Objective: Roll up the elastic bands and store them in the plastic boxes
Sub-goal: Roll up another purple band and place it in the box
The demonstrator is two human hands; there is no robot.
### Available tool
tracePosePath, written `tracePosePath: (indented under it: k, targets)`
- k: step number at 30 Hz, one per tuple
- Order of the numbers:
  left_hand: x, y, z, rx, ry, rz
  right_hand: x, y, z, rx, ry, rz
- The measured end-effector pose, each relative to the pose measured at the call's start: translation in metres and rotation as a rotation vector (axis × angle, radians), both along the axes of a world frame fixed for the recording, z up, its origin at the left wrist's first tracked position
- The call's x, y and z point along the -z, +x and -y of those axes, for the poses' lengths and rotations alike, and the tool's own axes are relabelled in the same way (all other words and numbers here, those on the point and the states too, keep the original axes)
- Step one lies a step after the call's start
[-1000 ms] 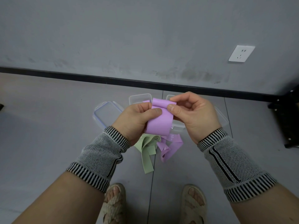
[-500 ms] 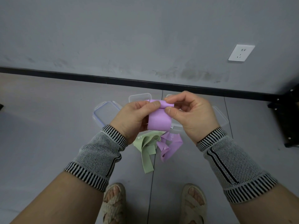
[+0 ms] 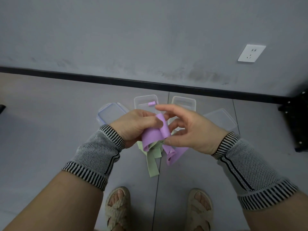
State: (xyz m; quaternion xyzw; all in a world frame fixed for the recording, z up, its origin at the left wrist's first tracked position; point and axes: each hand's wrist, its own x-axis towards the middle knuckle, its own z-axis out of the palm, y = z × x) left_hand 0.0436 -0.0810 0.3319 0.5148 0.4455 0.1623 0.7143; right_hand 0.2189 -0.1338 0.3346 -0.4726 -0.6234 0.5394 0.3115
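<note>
My left hand pinches a purple elastic band with its thumb on the partly rolled end. My right hand is at the roll's right side: its thumb touches the lower end, a curled finger sits behind it, and the index finger is lifted. Below my hands on the floor lie a green band and another purple band. Two clear plastic boxes stand beyond my hands. The left box holds a small purple roll. The right box is partly hidden by my right hand.
Two clear lids lie on the floor, one at the left and one at the right. A black frame stands at the right edge. My sandalled feet are near the bottom. A grey wall with a black skirting board runs behind the boxes.
The roll has turned from lying across to pointing away from me. My right hand's fingers have spread and its index finger has lifted off the band. Both hands have dropped slightly.
</note>
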Motion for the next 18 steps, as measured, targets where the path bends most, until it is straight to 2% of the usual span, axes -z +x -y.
tracePosePath:
  k: [4, 10, 15, 18]
  targets:
    - [0.001, -0.001, 0.000, -0.008, -0.022, -0.033, 0.002, -0.006, 0.001, 0.011, 0.065, 0.117]
    - [0.001, -0.005, -0.002, 0.002, -0.054, -0.017, 0.006, -0.003, 0.002, 0.177, 0.111, 0.106]
    - [0.003, -0.005, -0.007, -0.268, -0.059, 0.090, 0.009, 0.003, 0.001, 0.290, 0.096, -0.041]
    - [0.001, -0.001, -0.005, -0.361, -0.044, 0.161, 0.012, 0.001, -0.001, 0.329, 0.126, -0.063]
